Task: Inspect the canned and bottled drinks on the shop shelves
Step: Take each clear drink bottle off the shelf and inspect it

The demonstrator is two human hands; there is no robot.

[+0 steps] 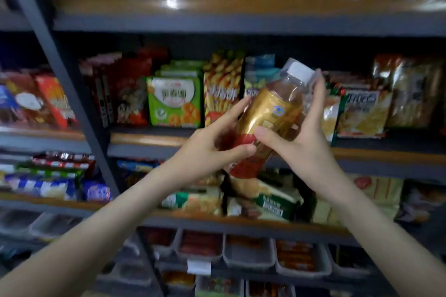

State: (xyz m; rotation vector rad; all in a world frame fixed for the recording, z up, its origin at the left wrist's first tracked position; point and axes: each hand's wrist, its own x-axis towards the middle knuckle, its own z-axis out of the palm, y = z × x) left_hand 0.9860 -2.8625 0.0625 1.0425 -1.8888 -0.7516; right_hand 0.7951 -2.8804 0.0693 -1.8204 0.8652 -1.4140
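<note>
Bottle [271,117] of amber drink is held in mid-air in front of the shelves, gripped by both hands at once. The left fingers [233,113] lie close together along the gold part of its gold and red label [261,109], the thumb curled across the red lower end. The right fingers [319,90] reach up behind the clear shoulder to just beside the white cap [300,71], with that thumb pressed on the label's front. The long axis is tilted, cap up and to the right, base down and to the left, so the left hand [210,149] has the base end and the right hand [306,144] the neck end. Reading more of the label would probably mean rolling the bottle about that axis between the two grips. Behind it, the shelf [149,138] carries snack packets [173,101], and grey trays [248,254] sit lower down; no other drinks are clearly in view.
</note>
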